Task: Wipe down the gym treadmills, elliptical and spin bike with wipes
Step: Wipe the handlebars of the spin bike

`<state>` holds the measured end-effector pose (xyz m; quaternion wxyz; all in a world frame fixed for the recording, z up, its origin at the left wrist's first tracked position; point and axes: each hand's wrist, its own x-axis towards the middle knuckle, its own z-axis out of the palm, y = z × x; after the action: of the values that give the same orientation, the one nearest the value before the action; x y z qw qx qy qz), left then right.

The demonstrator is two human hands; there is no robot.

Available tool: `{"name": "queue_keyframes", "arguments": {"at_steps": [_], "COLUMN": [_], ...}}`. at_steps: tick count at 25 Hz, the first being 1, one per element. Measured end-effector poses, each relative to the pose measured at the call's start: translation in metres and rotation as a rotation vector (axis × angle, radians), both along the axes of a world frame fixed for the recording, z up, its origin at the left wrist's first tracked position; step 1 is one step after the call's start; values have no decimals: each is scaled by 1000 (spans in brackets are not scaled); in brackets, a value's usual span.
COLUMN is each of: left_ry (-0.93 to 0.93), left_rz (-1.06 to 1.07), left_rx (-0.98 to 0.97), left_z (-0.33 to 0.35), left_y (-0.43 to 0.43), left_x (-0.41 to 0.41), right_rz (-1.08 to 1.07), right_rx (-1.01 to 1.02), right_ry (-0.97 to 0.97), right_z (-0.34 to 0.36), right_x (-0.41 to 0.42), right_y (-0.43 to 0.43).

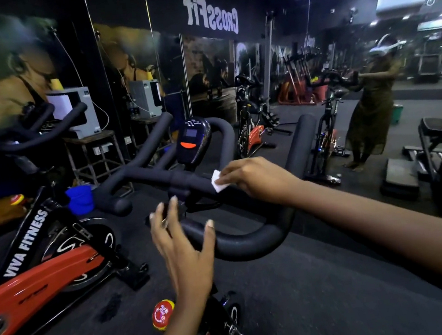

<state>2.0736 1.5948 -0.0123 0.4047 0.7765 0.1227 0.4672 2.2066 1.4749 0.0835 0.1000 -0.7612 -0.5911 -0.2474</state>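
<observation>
Some of the wipe [218, 183] hides under the right hand [257, 182].

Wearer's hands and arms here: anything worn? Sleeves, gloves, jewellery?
Nothing worn that shows. Left hand and right hand are bare: no gloves, rings, watch or bands. Both forearms are bare to the frame edge, no sleeve in view. Left fingers have plain, unpainted-looking nails.

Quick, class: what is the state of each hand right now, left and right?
Left hand: open, fingers spread, holding nothing.
Right hand: pinching a wipe against the handlebar.
</observation>
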Motion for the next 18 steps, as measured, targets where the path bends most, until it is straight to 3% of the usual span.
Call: {"name": "queue_keyframes", "arguments": {"at_steps": [2, 4, 7, 14, 18], "left_ry": [35, 29, 14, -120, -159], "left_rz": [-32, -7, 89, 38, 36], "left_rx": [-361, -485, -551, -715, -716], "left_z": [10, 14, 15, 16, 14], "left_y": [-5, -7, -18, -34, -35], "left_x": [1, 8, 15, 19, 19], "right_rz": [-49, -66, -15, 25, 16], "right_rx": [-9, -14, -16, 12, -93], "right_ry": [11, 13, -24, -82, -53], "right_z": [-8, -15, -24, -22, -13], "right_x": [6, 9, 7, 6, -2], "right_y": [12, 13, 4, -33, -62]}}
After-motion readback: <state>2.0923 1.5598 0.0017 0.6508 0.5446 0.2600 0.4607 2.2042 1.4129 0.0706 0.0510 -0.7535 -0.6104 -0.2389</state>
